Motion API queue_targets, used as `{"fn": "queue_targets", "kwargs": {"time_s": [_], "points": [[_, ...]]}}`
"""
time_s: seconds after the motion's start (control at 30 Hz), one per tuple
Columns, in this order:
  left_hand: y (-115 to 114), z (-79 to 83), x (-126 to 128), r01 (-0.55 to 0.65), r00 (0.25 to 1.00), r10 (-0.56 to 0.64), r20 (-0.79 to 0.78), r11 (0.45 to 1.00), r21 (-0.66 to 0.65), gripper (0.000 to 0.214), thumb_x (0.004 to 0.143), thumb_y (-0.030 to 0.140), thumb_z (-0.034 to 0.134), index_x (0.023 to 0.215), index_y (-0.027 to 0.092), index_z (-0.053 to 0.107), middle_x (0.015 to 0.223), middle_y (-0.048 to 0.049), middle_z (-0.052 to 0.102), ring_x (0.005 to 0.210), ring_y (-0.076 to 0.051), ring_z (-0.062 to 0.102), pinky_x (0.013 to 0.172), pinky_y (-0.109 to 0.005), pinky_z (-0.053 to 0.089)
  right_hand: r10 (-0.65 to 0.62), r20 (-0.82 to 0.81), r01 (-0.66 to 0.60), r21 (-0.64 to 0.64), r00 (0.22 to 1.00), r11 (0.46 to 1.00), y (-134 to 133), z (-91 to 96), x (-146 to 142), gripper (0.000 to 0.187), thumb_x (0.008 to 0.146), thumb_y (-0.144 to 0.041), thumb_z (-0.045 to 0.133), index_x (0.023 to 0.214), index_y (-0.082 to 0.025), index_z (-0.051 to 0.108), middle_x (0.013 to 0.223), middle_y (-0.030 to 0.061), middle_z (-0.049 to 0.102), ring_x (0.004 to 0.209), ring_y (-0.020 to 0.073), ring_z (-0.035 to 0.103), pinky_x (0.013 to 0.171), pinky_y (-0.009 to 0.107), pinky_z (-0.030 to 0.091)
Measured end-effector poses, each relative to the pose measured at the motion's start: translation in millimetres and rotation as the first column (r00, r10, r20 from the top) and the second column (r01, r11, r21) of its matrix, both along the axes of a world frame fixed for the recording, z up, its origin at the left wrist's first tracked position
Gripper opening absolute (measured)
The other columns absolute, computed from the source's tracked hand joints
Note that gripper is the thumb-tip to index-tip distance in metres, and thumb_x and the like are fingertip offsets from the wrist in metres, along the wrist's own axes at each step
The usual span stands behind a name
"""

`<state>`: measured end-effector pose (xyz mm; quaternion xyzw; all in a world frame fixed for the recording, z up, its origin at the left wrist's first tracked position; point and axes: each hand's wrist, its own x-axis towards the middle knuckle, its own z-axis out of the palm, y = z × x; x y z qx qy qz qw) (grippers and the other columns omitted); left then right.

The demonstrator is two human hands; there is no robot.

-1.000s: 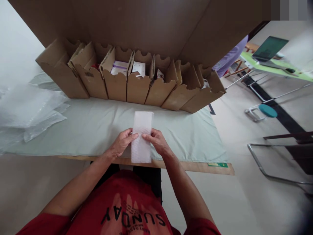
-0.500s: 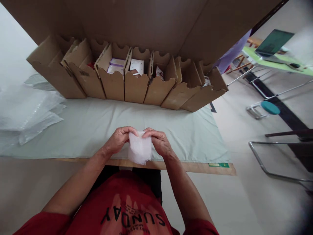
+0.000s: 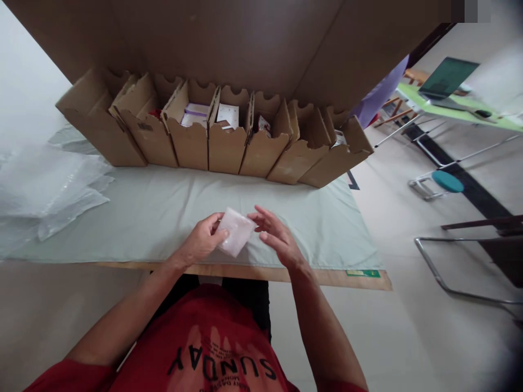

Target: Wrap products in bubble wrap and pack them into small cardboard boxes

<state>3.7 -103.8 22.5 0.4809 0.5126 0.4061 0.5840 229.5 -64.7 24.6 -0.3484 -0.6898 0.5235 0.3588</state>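
A small folded piece of white bubble wrap [image 3: 236, 231] is pinched by my left hand [image 3: 203, 241] above the near edge of the pale green mat [image 3: 155, 212]. My right hand [image 3: 274, 236] hovers just to its right with fingers spread, fingertips close to the wrap's edge and holding nothing. Both hands are over the front middle of the table.
A row of several open cardboard bins [image 3: 212, 136] with small boxes inside stands at the back of the table under a big cardboard flap. Clear plastic bags [image 3: 44, 188] lie at the left. A stool [image 3: 445, 182], metal chair frame [image 3: 457, 267] and a laptop [image 3: 447, 79] are at the right.
The long bubble wrap strip was folded down into a small packet. My right hand then let go and opened, while my left hand kept hold and tilted the packet.
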Motion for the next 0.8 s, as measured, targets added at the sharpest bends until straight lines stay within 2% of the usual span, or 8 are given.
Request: {"fn": "queue_targets", "kwargs": {"time_s": [0.07, 0.13, 0.23, 0.37, 0.43, 0.5, 0.63, 0.8], "points": [[-2, 2.8, 5, -0.014, 0.987, 0.035, -0.159, 0.992, 0.128, 0.05, 0.077, 0.027, 0.064, 0.125, 0.014, 0.062, 0.11, -0.0089, 0.073, 0.097, -0.021, 0.067, 0.085, -0.03, 0.051, -0.024, 0.033, 0.027, -0.088, 0.999, 0.996, 0, 2.9, -2, 0.061, 0.083, -0.05, 0.071, 0.137, -0.026, 0.057, 0.123, 0.009, 0.066, 0.104, 0.0216, 0.064, 0.086, 0.034, 0.052], [-4, 5.9, 8, -0.022, 0.972, 0.066, -0.226, 0.981, 0.193, 0.052, 0.077, 0.027, 0.064, 0.128, 0.015, 0.061, 0.107, -0.0073, 0.073, 0.093, -0.02, 0.067, 0.084, -0.03, 0.052, -0.078, 0.151, 0.092, -0.088, 0.985, 0.992, 0, 4.4, -7, 0.05, 0.076, -0.054, 0.077, 0.111, -0.02, 0.068, 0.096, 0.0041, 0.069, 0.082, 0.0177, 0.062, 0.072, 0.028, 0.049], [-3, 10.8, 12, 0.017, 0.991, -0.002, -0.137, 0.995, 0.103, 0.05, 0.077, 0.032, 0.065, 0.124, 0.014, 0.062, 0.095, -0.005, 0.072, 0.08, -0.018, 0.067, 0.073, -0.028, 0.054, -0.184, 0.259, 0.191, -0.003, 0.948, 0.982, -2, 7.3, -15, 0.035, 0.076, -0.052, 0.076, 0.081, -0.019, 0.065, 0.068, -0.0028, 0.059, 0.064, 0.0128, 0.052, 0.06, 0.024, 0.04], [3, 16.3, 17, 0.092, 0.992, -0.088, -0.094, 0.995, 0.029, 0.023, 0.075, 0.031, 0.064, 0.09, 0.014, 0.067, 0.078, -0.0009, 0.067, 0.07, -0.016, 0.063, 0.064, -0.026, 0.053, -0.31, 0.125, 0.31, 0.02, 0.943, 0.951, -7, 11.2, -17, 0.032, 0.073, -0.044, 0.079, 0.09, -0.021, 0.064, 0.077, -0.0017, 0.064, 0.068, 0.0138, 0.055, 0.064, 0.025, 0.044], [6, 16.8, 23, 0.029, 0.997, -0.022, -0.08, 0.996, 0.085, 0.023, 0.077, 0.032, 0.063, 0.091, 0.015, 0.067, 0.078, -0.0001, 0.066, 0.071, -0.015, 0.062, 0.065, -0.026, 0.053, -0.352, -0.023, 0.348, -0.102, 0.936, 0.932, -9, 10.0, -17, 0.044, 0.071, -0.048, 0.08, 0.102, -0.022, 0.063, 0.085, 0.0002, 0.066, 0.073, 0.0156, 0.058, 0.066, 0.026, 0.047], [11, 15.5, 32, -0.028, 0.996, 0.039, -0.076, 0.989, 0.146, 0.023, 0.079, 0.034, 0.062, 0.093, 0.016, 0.066, 0.079, 0.0001, 0.066, 0.071, -0.015, 0.063, 0.067, -0.026, 0.053, -0.337, -0.098, 0.309, -0.221, 0.936, 0.925, -8, 6.7, -16, 0.051, 0.069, -0.053, 0.081, 0.105, -0.021, 0.062, 0.086, 0.0016, 0.067, 0.075, 0.017, 0.06, 0.067, 0.028, 0.049], [25, 11.5, 49, -0.015, 0.995, 0.029, -0.095, 0.99, 0.143, 0.021, 0.081, 0.034, 0.061, 0.09, 0.016, 0.065, 0.075, 0.0007, 0.065, 0.064, -0.014, 0.064, 0.063, -0.026, 0.053, -0.294, 0.042, 0.296, -0.212, 0.955, 0.931, -1, 2.0, -7, 0.041, 0.074, -0.053, 0.076, 0.088, -0.017, 0.063, 0.077, 0.002, 0.065, 0.071, 0.0164, 0.059, 0.066, 0.028, 0.048], [48, 8.6, 63, 0.008, 1.0, -0.008, 0.007, 0.999, 0.037, 0.031, 0.076, 0.041, 0.064, 0.094, 0.015, 0.065, 0.081, -0.0015, 0.066, 0.063, -0.014, 0.061, 0.058, -0.028, 0.057, -0.26, 0.225, 0.281, -0.07, 0.939, 0.957, 14, 11.7, 17, 0.035, 0.083, -0.048, 0.064, 0.095, -0.015, 0.063, 0.079, 0.0023, 0.065, 0.069, 0.0145, 0.054, 0.061, 0.025, 0.043]]}}
